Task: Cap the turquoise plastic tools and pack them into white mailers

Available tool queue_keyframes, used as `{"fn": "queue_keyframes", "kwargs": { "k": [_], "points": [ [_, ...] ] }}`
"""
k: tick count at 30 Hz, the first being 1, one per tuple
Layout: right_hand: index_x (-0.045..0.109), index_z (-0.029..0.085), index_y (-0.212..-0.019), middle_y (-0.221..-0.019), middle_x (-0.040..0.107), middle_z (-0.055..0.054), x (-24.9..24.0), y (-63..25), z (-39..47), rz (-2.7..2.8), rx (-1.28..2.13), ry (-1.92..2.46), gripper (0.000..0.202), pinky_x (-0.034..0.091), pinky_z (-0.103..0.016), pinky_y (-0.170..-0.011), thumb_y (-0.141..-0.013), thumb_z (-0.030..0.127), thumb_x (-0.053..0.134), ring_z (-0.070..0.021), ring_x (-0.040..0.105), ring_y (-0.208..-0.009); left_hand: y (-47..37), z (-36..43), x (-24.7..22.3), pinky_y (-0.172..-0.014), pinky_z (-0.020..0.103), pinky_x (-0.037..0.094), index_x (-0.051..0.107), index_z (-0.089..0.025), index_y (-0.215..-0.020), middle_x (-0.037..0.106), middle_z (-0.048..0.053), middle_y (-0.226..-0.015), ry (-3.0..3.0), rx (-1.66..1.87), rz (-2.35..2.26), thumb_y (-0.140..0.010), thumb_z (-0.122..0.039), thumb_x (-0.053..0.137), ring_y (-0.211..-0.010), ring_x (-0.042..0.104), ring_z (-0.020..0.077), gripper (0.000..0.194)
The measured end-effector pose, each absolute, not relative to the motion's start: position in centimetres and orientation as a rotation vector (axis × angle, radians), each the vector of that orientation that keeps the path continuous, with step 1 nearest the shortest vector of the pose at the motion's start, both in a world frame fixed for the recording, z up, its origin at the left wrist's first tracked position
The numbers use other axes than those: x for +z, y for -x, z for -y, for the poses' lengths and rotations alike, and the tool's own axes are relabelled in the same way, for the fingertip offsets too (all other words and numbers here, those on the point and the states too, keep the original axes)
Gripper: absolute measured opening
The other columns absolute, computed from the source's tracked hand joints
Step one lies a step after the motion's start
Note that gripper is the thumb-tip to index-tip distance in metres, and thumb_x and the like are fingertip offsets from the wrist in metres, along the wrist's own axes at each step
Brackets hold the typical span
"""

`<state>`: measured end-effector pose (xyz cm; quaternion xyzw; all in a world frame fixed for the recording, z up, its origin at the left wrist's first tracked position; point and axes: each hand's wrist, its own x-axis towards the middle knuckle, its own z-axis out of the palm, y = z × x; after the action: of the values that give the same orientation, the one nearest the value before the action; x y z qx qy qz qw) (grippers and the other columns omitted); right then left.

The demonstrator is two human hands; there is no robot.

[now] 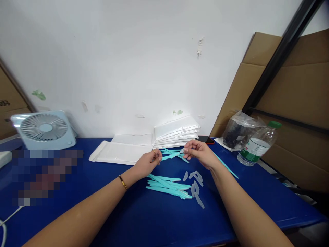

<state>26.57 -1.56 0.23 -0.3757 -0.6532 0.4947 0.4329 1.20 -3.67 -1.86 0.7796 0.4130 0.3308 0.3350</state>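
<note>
My left hand (148, 162) pinches the handle end of a turquoise stick-like tool (171, 156). At the tool's other end, my right hand (196, 153) holds a small translucent cap (182, 151) between thumb and fingers. More turquoise tools lie behind and below this one, partly hidden. Nearer the camera is a loose pile of turquoise tools (167, 187), their tips pointing right. Beside that pile several translucent caps (196, 187) are scattered on the blue table (154, 223). A single turquoise tool (226, 164) lies to the right, past my right wrist.
White padded envelopes (120, 152) lie at the back, next to a stack of them (176, 130). A phone (205, 139), a bagged dark item (235, 132) and a water bottle (258, 145) are at the right. A fan (46, 128) stands at the left.
</note>
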Motion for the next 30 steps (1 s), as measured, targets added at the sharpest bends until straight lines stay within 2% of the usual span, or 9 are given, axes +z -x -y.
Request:
{"fn": "queue_keyframes", "kwargs": {
  "k": [6,16,18,20,22,24,26,30],
  "points": [
    [0.057,0.015,-0.080,-0.065,0.062,-0.001,0.1,-26.2,1.7,1.676,1.240,0.921,0.023,0.044,-0.022,-0.051,-0.071,0.033,0.069,-0.0134,0.062,-0.059,-1.0,3.6,-1.8,-0.059,0.022,0.035,0.048,-0.019,-0.081,0.049,-0.003,-0.068,-2.076,0.878,-1.113,-0.085,-0.029,0.039,-0.062,0.044,0.0110,0.014],
    [0.057,0.015,-0.079,-0.061,0.065,-0.002,-0.4,-24.9,2.1,1.727,1.311,0.923,0.026,0.048,-0.024,-0.056,-0.069,0.036,0.070,-0.0146,0.064,-0.060,-1.7,3.9,-1.9,-0.060,0.023,0.038,0.050,-0.019,-0.082,0.053,-0.002,-0.070,-2.123,0.855,-1.119,-0.086,-0.029,0.039,-0.064,0.048,0.0120,0.015],
    [0.057,0.015,-0.079,-0.060,0.065,-0.002,-0.8,-25.0,1.8,1.736,1.310,0.948,0.027,0.048,-0.025,-0.056,-0.069,0.037,0.069,-0.0147,0.064,-0.059,-1.7,4.0,-1.7,-0.064,0.025,0.041,0.052,-0.020,-0.089,0.056,0.000,-0.078,-2.175,0.872,-1.142,-0.085,-0.030,0.043,-0.071,0.051,0.0137,0.014],
    [0.058,0.016,-0.081,-0.060,0.064,-0.001,-1.1,-25.6,1.2,1.738,1.246,1.027,0.027,0.046,-0.024,-0.054,-0.070,0.039,0.067,-0.0145,0.062,-0.058,-1.6,4.1,-1.4,-0.076,0.029,0.041,0.054,-0.021,-0.098,0.057,0.003,-0.093,-2.281,0.932,-1.182,-0.080,-0.031,0.052,-0.086,0.052,0.0173,0.020],
    [0.060,0.016,-0.085,-0.064,0.063,-0.001,-1.0,-26.7,0.6,1.770,1.053,1.162,0.029,0.044,-0.024,-0.053,-0.069,0.040,0.067,-0.0135,0.059,-0.056,-1.2,4.2,-1.0,-0.081,0.031,0.040,0.056,-0.021,-0.100,0.056,0.005,-0.100,-2.384,0.905,-1.161,-0.077,-0.033,0.058,-0.093,0.050,0.0193,0.026],
    [0.065,0.017,-0.085,-0.072,0.062,-0.002,-0.5,-27.8,0.4,1.883,0.782,1.264,0.029,0.041,-0.024,-0.052,-0.067,0.039,0.068,-0.0119,0.055,-0.056,-0.9,4.3,-0.6,-0.076,0.028,0.041,0.059,-0.022,-0.094,0.056,0.003,-0.095,-2.438,0.691,-1.019,-0.075,-0.037,0.061,-0.086,0.051,0.0175,0.025],
    [0.068,0.018,-0.082,-0.079,0.060,-0.003,0.1,-28.4,0.8,2.101,0.648,1.234,0.025,0.040,-0.024,-0.054,-0.066,0.038,0.069,-0.0114,0.052,-0.060,-0.6,4.4,-0.5,-0.067,0.024,0.041,0.062,-0.023,-0.089,0.057,0.001,-0.090,-2.452,0.461,-0.860,-0.070,-0.041,0.065,-0.077,0.052,0.0150,0.026],
    [0.070,0.021,-0.081,-0.076,0.056,-0.001,0.6,-27.7,2.2,2.591,0.819,1.004,0.022,0.039,-0.021,-0.054,-0.063,0.034,0.072,-0.0108,0.050,-0.062,-0.8,4.7,-0.8,-0.061,0.022,0.037,0.065,-0.022,-0.079,0.058,0.000,-0.083,-2.437,0.311,-0.809,-0.069,-0.041,0.066,-0.072,0.051,0.0139,0.022]
  ]
}}
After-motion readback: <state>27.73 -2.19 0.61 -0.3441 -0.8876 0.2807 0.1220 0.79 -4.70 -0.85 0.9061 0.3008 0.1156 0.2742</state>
